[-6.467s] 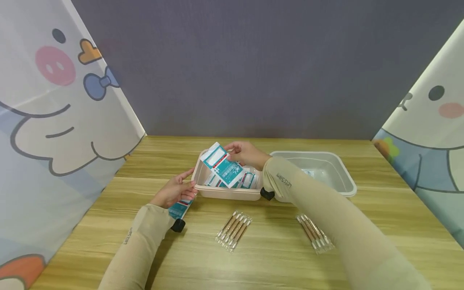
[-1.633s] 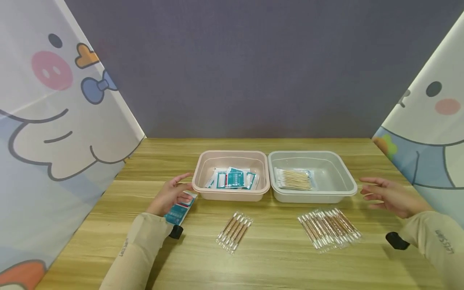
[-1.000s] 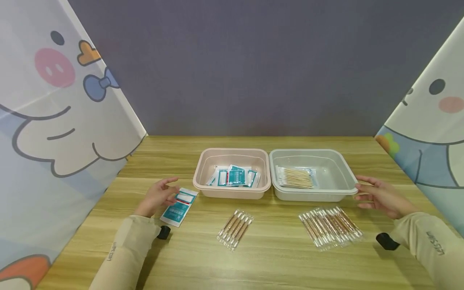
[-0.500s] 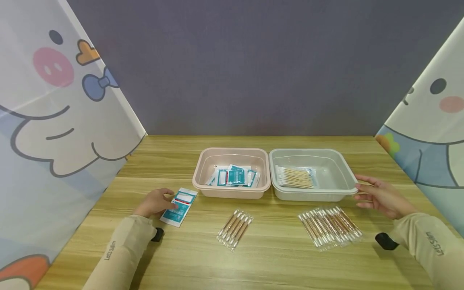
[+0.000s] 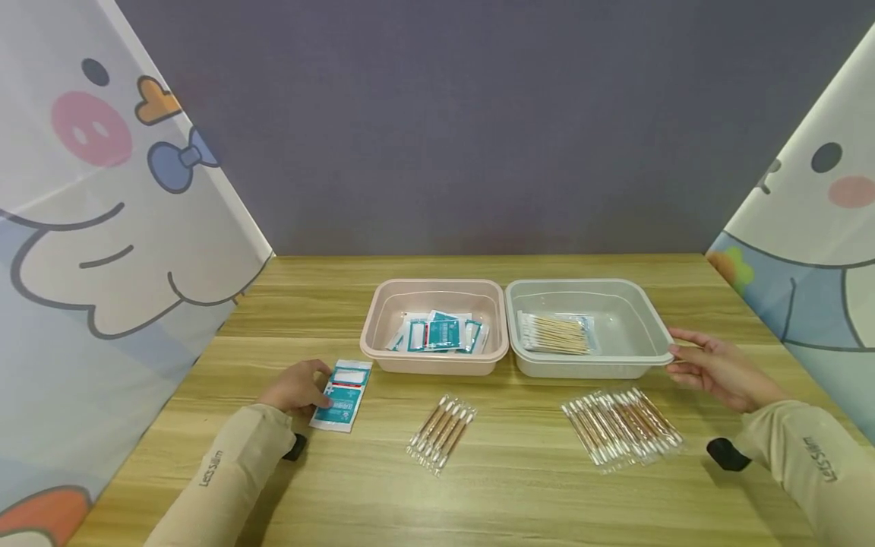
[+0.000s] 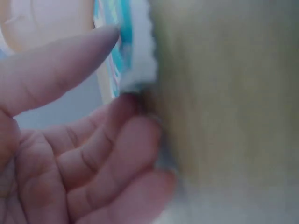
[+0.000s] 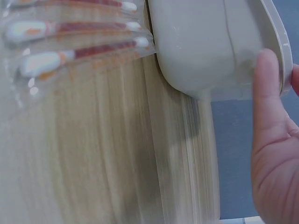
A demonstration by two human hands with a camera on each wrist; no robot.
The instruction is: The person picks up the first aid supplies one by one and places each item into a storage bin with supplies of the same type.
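Teal packet [image 5: 347, 393] juts rightward from the pinching left hand [image 5: 294, 386]

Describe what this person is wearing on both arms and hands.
Two beige, close-fitting fabric sleeves, left and right, end at the wrists. Each bears small dark lettering that seems to read "Let's Slim" on the forearm. A small black block sits at each wrist, left and right; no cables show. The left hand and right hand are bare, without gloves.
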